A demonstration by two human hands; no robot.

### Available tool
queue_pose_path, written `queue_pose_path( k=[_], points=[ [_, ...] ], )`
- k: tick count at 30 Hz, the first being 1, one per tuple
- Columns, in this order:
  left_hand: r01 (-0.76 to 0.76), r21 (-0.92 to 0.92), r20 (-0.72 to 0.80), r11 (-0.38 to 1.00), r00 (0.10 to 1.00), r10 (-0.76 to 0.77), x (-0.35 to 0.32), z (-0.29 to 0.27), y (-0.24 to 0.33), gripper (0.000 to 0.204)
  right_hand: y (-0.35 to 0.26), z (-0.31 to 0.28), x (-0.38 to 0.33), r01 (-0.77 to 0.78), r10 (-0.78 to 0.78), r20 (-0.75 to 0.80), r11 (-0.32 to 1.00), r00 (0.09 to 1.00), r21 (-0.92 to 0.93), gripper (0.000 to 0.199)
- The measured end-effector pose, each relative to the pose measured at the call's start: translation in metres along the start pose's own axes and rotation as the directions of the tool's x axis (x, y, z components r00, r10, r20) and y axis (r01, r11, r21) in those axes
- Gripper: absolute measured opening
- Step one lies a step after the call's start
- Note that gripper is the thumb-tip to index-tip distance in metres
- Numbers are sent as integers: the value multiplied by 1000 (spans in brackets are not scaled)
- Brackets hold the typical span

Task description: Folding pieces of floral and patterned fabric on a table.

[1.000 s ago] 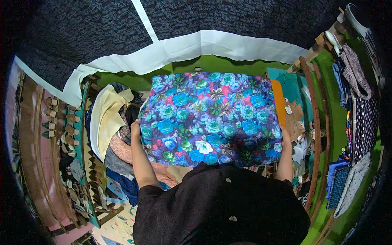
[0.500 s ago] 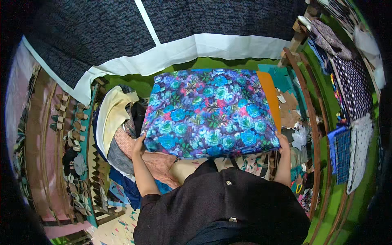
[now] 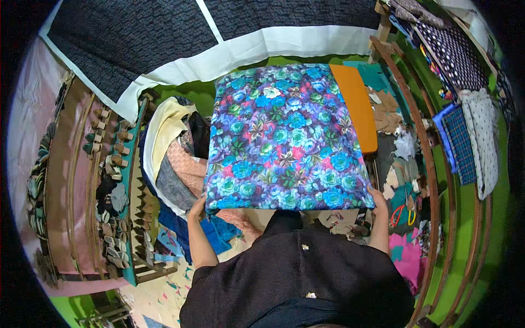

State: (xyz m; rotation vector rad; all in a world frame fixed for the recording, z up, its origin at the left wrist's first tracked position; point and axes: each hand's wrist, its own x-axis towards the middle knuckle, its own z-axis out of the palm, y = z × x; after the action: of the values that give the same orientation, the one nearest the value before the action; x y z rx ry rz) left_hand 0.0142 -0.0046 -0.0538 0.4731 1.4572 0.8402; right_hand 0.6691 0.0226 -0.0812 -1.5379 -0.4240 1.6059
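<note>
the blue and purple flower-print cloth [image 3: 284, 136] is held out flat and taut above a heap of folded fabrics [image 3: 175, 164]. the left hand [image 3: 197, 206] and right hand [image 3: 377, 195] pinch its near corners, fingers closed on the hem. no fold shows in it; an orange cloth [image 3: 355, 106] lies under its right edge.

One head-worn fisheye view looks steeply down from close above — the person's dark-clothed torso fills the lower edge, straight edges bending toward the rim.
</note>
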Motion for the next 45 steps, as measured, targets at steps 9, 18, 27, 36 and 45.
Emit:
queue_pose_path(
  k=[9,18,27,36,45],
  points=[
    [-265,-760,-228,594,964,137,-8,-43,-112,25,86,-51,-53,131,-98,-119,941,988,313,12],
    [-212,-338,-148,917,974,170,-44,-78,-102,23,84,-16,-77,285,-276,-73,939,958,193,17],
    [20,138,-25,990,1000,-17,-101,-117,-67,30,43,21,-157,103,-115,-8,919,993,-380,21],
    [366,473,-223,801,930,-293,-176,-98,-96,40,147,-71,-161,-312,156,-303,752,940,-581,33],
    [557,469,-251,685,828,-501,-158,-153,-192,52,147,-48,-178,-49,140,18,458,990,-888,35]
  ],
)
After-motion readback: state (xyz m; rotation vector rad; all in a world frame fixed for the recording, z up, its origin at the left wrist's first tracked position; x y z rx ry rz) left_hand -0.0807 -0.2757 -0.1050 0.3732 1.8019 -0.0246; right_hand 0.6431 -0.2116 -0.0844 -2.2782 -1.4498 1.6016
